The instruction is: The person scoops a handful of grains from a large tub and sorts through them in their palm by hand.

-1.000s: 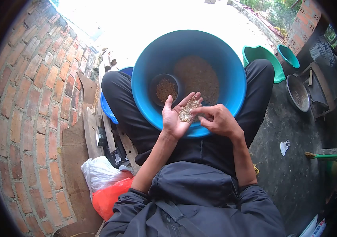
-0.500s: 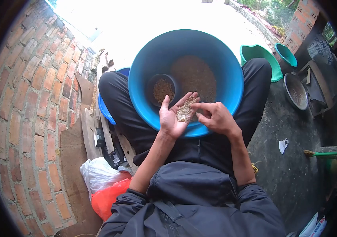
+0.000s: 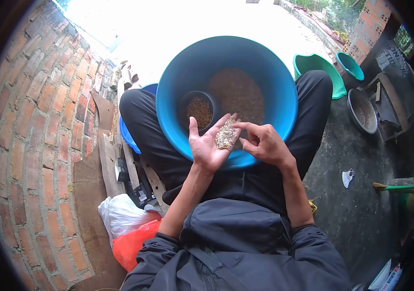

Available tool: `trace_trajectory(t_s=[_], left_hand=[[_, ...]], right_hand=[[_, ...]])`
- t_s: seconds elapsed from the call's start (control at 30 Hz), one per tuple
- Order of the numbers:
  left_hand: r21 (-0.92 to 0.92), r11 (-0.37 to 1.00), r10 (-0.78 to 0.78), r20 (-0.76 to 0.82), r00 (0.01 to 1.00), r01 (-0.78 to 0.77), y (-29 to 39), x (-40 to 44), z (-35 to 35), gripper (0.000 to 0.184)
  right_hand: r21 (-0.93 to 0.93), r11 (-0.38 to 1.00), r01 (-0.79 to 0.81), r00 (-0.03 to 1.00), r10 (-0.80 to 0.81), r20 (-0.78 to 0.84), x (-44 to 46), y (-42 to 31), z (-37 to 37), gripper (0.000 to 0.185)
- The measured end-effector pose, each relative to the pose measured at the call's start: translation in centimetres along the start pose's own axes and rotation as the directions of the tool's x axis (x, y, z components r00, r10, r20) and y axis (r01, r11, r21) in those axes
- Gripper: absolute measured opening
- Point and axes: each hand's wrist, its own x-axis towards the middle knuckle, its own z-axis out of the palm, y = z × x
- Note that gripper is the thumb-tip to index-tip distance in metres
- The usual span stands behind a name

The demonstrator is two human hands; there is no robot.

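You hold your left hand (image 3: 208,150) palm up at the centre of the frame, its fingers stretched close together and its thumb spread away. In this way, I think, the palm makes a shallow dish, and the grain (image 3: 224,136) rests on it without sliding off. The grain lies along the palm and fingers.

Your right hand (image 3: 268,144) comes from the right of centre. Its index finger points to the upper part of the grain; the thumb stands apart from it and the other fingers are curled. I cannot tell whether the fingertip touches, or whether the curled fingers pinch anything.

Both hands are over the near edge of the tub (image 3: 291,109), probably so that what falls will land inside. At the upper centre, the tub contains a brown heap (image 3: 238,89), and left of it the pot (image 3: 190,98) with orange-brown pieces (image 3: 200,112). The pot sits there, it seems, to be within short reach of you. Your legs (image 3: 140,123) bend on both sides of the tub, which may help to steady it. The mask (image 3: 347,178) lies on the floor (image 3: 335,223), right of the frame, well apart.
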Motion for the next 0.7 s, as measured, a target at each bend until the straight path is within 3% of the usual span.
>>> trace_trajectory(t_s=[0.17, 0.23, 0.33, 0.53, 0.7], left_hand=[[-0.005, 1.000, 0.014, -0.008, 1.000, -0.014, -0.1, 0.1, -0.1, 0.112], [-0.045, 0.998, 0.038, -0.051, 0.998, -0.040, -0.1, 0.0, -0.2, 0.108], [-0.068, 0.997, 0.025, -0.029, 0.999, -0.027, 0.0, 0.1, -0.3, 0.108], [-0.066, 0.998, 0.017, -0.016, 1.000, -0.018, -0.1, 0.0, 0.0, 0.109], [-0.063, 0.998, 0.009, 0.000, 1.000, -0.009, -0.1, 0.0, -0.1, 0.109]], right_hand=[[0.077, 0.997, 0.020, 0.990, -0.030, 0.139, -0.3, 0.3, -0.2, 0.033], [0.178, 0.971, 0.162, 0.970, -0.189, 0.153, -0.3, 0.6, 0.1, 0.032], [0.157, 0.977, 0.144, 0.956, -0.178, 0.232, -0.2, 0.6, -0.1, 0.035], [0.034, 0.999, 0.039, 0.977, -0.045, 0.211, -0.2, -0.4, -0.4, 0.044], [0.062, 0.996, 0.069, 0.983, -0.078, 0.168, -0.2, 0.2, -0.2, 0.046]])
